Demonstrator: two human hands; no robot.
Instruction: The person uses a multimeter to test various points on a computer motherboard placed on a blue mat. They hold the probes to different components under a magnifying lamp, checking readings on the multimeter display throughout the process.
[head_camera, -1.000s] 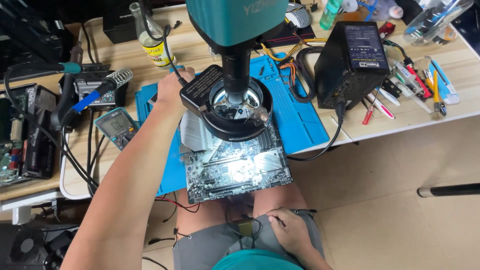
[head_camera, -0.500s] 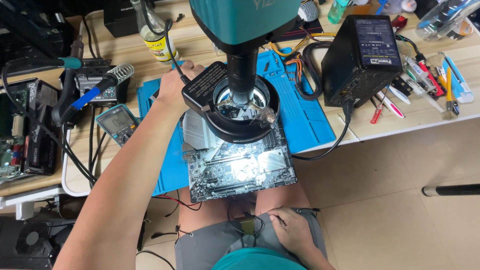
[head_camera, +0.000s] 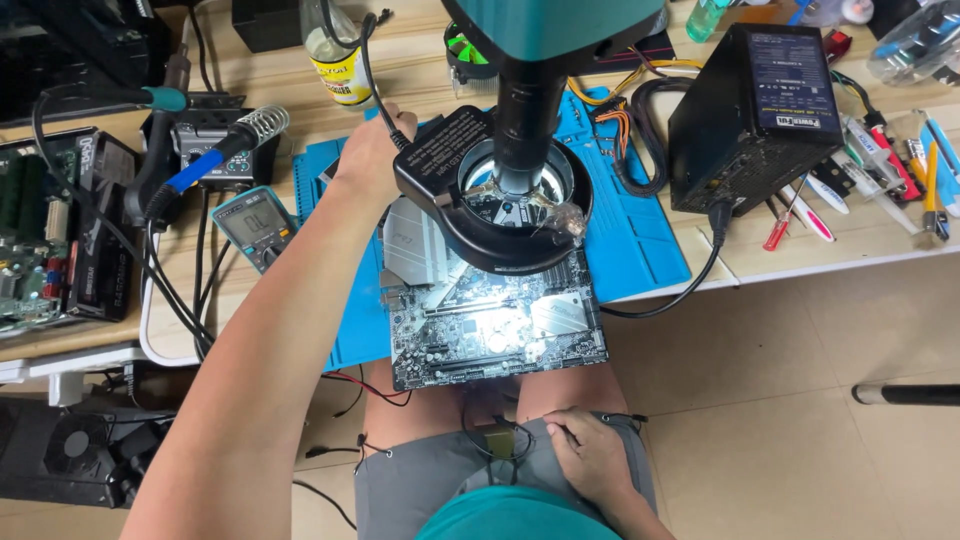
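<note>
Nearest the camera, the right hand (head_camera: 590, 460) rests loosely curled on the lap, grasping nothing. Beyond it, a motherboard (head_camera: 495, 325) overhangs the counter (head_camera: 850, 255) edge on a blue mat (head_camera: 640, 235). Farther off, the left hand (head_camera: 370, 150) grips the black ring light (head_camera: 470, 215) under the microscope (head_camera: 525, 110).

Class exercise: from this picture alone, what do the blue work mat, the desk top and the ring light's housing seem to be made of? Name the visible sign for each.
Blue work mat: probably silicone or rubber; matte, uniform colour, moulded edge.
Desk top: wood or wood laminate; pale, grain-like streaks.
Ring light's housing: likely black plastic, with a soft sheen. The left hand touches its edge.
</note>
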